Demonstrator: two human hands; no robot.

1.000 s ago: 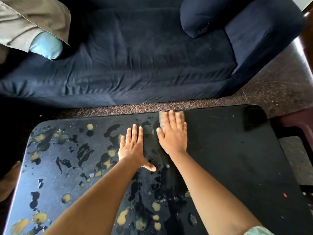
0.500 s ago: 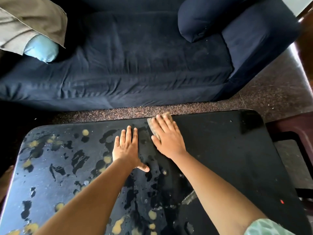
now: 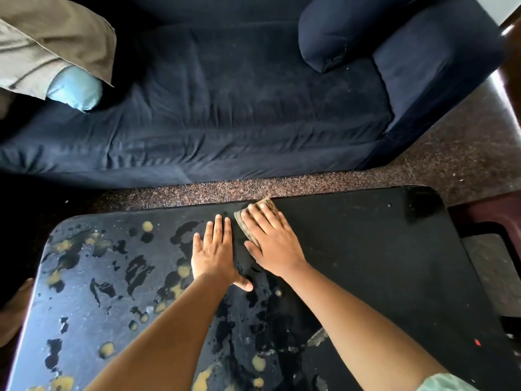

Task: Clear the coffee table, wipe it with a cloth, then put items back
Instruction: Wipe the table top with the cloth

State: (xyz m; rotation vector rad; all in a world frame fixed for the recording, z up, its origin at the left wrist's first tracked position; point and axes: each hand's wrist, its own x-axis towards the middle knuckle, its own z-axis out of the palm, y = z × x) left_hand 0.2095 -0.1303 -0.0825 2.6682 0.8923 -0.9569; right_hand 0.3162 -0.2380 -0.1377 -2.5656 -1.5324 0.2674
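Cloth [image 3: 244, 225] is lying near the table's [image 3: 380, 263] far edge, the right hand [image 3: 272, 244] pressing on it, grip flat, fingers straight. The left hand [image 3: 215, 255] is resting just beside, grip likewise flat on the table.

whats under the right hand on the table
A tan cloth lies pressed flat under the right hand on the black coffee table. Only its far corner and left edge show; the hand covers the rest.
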